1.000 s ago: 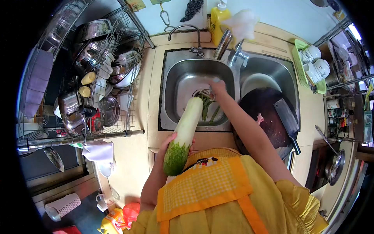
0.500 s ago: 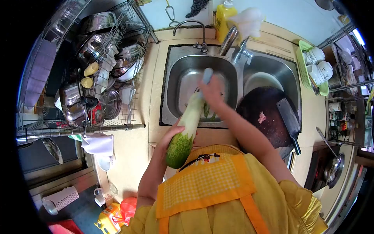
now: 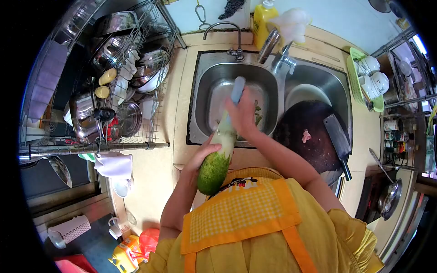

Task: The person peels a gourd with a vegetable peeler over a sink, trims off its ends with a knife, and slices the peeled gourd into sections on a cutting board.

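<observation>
My left hand [image 3: 203,154] is wrapped around a long green gourd [image 3: 213,173], held tilted over the front edge of the left sink basin [image 3: 205,88]. Its lower end keeps rough green skin, while the upper part is peeled pale. In my right hand [image 3: 241,113] is a peeler with a blue-grey handle [image 3: 237,88], held against the gourd's upper end; the blade is hidden. Green peelings [image 3: 258,113] lie in the basin just beyond my right hand.
Right of the basin, a dark round cutting board [image 3: 296,132] bears a cleaver [image 3: 337,139] and a scrap of pink meat [image 3: 306,135]. A faucet [image 3: 237,50] stands behind the sink. A wire rack [image 3: 150,113] of pots is at left, a green basket [image 3: 353,63] of bowls at right.
My right hand and the peeler have shifted slightly left and nearer along the gourd. The gourd has turned a little, and more peelings show in the basin.
</observation>
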`<move>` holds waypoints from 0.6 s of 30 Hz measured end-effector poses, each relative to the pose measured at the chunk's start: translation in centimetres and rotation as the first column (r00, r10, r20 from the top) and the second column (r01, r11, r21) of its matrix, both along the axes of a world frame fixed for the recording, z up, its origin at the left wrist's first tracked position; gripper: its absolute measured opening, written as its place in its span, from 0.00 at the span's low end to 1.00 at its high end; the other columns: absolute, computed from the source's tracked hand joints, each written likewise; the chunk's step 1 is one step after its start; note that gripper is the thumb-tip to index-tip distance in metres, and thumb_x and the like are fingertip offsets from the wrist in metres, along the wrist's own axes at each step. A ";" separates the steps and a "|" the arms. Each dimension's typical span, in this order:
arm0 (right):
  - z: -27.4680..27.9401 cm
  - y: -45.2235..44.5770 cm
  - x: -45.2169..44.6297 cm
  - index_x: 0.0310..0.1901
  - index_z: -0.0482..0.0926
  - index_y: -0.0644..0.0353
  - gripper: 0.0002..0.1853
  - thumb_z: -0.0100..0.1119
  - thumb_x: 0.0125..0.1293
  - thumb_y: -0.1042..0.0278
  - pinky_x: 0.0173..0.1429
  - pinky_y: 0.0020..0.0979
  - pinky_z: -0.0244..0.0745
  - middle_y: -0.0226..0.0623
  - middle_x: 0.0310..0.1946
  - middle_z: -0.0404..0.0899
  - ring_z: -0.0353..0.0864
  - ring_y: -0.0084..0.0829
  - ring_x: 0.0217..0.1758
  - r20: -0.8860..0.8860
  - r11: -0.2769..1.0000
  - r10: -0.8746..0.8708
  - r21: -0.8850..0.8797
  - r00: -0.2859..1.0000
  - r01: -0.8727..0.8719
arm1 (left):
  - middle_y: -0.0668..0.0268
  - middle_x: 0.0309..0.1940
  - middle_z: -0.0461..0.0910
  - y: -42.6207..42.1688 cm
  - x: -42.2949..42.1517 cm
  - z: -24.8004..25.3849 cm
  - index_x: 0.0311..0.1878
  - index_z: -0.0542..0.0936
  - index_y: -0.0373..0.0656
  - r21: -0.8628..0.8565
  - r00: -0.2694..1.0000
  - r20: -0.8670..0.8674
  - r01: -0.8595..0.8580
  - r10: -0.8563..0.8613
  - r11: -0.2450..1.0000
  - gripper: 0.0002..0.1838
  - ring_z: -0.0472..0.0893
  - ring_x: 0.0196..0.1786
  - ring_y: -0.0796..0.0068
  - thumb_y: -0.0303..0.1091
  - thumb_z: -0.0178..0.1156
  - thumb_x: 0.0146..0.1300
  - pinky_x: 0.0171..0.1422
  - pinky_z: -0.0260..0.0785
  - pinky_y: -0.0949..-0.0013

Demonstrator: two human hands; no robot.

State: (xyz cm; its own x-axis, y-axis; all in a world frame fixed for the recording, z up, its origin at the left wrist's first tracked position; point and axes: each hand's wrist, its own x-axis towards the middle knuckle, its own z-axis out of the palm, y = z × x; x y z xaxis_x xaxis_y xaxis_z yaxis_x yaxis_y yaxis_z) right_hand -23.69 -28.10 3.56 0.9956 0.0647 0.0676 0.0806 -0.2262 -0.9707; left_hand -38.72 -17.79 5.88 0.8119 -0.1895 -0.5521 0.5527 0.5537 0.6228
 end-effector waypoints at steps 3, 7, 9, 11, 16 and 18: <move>-0.9 -0.5 2.1 0.46 0.69 0.67 0.19 0.60 0.57 0.65 0.38 0.35 0.70 0.40 0.28 0.73 0.74 0.31 0.31 -0.040 0.997 -0.078 -0.007 0.996 0.078 | 0.51 0.42 0.76 -0.6 0.0 0.0 0.67 0.56 0.40 0.049 0.996 0.085 -0.007 0.002 0.999 0.39 0.80 0.38 0.61 0.44 0.59 0.56 0.39 0.77 0.62; 0.8 -1.2 -0.4 0.48 0.66 0.66 0.21 0.57 0.57 0.63 0.47 0.46 0.69 0.54 0.36 0.77 0.77 0.53 0.42 -0.096 0.977 0.205 -0.036 0.974 -0.209 | 0.53 0.40 0.77 -0.6 0.2 0.3 0.69 0.53 0.39 0.063 0.999 0.042 -0.037 0.034 0.997 0.39 0.81 0.36 0.62 0.41 0.58 0.58 0.39 0.77 0.63; 0.6 -0.7 -0.8 0.47 0.66 0.67 0.21 0.57 0.57 0.62 0.46 0.46 0.69 0.54 0.35 0.77 0.77 0.53 0.41 -0.120 0.982 0.171 -0.056 0.978 -0.179 | 0.53 0.40 0.77 -0.4 0.4 0.5 0.69 0.53 0.39 0.067 0.999 0.013 -0.034 0.033 0.997 0.39 0.81 0.36 0.62 0.40 0.57 0.59 0.39 0.77 0.64; 0.3 -0.7 -1.0 0.47 0.66 0.67 0.21 0.57 0.57 0.63 0.46 0.46 0.70 0.54 0.35 0.77 0.77 0.53 0.41 -0.153 0.985 0.147 -0.069 0.977 -0.158 | 0.53 0.41 0.77 -0.5 0.6 0.3 0.69 0.53 0.39 0.061 0.999 0.029 -0.018 0.017 0.998 0.38 0.82 0.37 0.62 0.39 0.57 0.59 0.39 0.77 0.64; -0.4 -1.2 -0.5 0.49 0.66 0.68 0.22 0.58 0.57 0.64 0.47 0.45 0.70 0.56 0.36 0.77 0.78 0.54 0.41 -0.181 0.979 0.155 -0.107 0.971 -0.176 | 0.53 0.41 0.77 -0.7 0.8 -0.7 0.69 0.53 0.39 0.094 0.999 0.030 -0.031 0.029 0.995 0.38 0.81 0.36 0.62 0.40 0.58 0.58 0.39 0.77 0.65; -1.2 -1.0 0.4 0.47 0.66 0.70 0.22 0.59 0.56 0.64 0.46 0.46 0.70 0.57 0.36 0.77 0.77 0.54 0.41 -0.121 0.986 0.090 -0.126 0.989 -0.105 | 0.52 0.41 0.77 -0.7 0.9 -0.7 0.70 0.53 0.40 0.063 0.998 0.064 -0.027 0.023 0.998 0.39 0.81 0.37 0.63 0.40 0.58 0.58 0.39 0.76 0.64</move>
